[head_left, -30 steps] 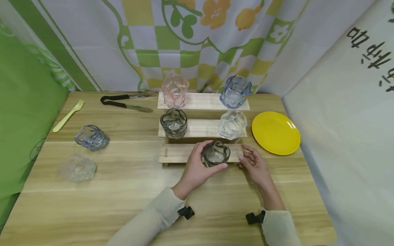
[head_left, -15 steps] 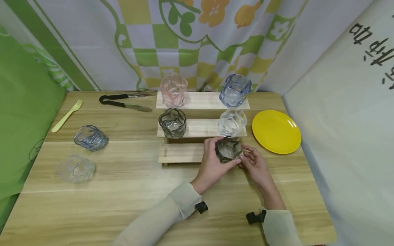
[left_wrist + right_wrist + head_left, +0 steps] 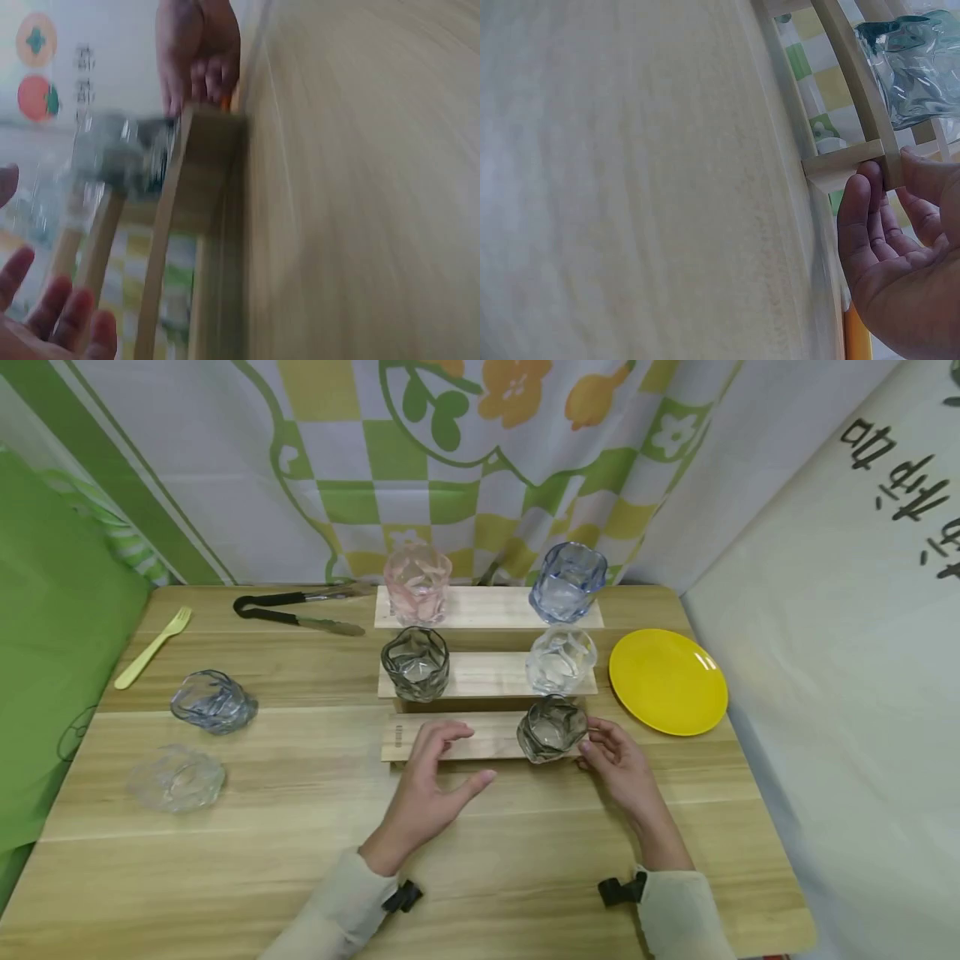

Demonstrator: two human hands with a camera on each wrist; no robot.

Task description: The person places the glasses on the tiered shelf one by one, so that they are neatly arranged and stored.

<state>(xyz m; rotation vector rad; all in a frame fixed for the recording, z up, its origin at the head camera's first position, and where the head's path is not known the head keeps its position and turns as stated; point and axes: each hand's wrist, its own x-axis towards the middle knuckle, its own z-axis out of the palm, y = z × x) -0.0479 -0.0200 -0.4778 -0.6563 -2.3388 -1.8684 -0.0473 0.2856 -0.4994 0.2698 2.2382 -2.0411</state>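
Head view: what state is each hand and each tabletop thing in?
Rack: standing
Left hand: open, holding nothing
Right hand: gripping rack's end
Front glass: upright on rack
Smoky glass: upright on rack
Clear glass: upright on rack
Pink glass: upright on rack
Blue glass: upright on rack
Left blue glass: seemingly upright
Left clear glass: seemingly upright
Tongs: spread open
Fork: lying flat
Plate: face up

Soft, even light fills the head view, with a pale sheen on the table (image 3: 322, 814) near the left fingers (image 3: 450, 729) and a white glint on the yellow plate (image 3: 667, 683) beyond the right fingers (image 3: 611, 734). The left wrist view is hazy and blurred, smearing the dark glass (image 3: 139, 156) between both hands' fingers. The right wrist view is dimmer and greyish, its fingers fairly crisp, the table beside them soft.
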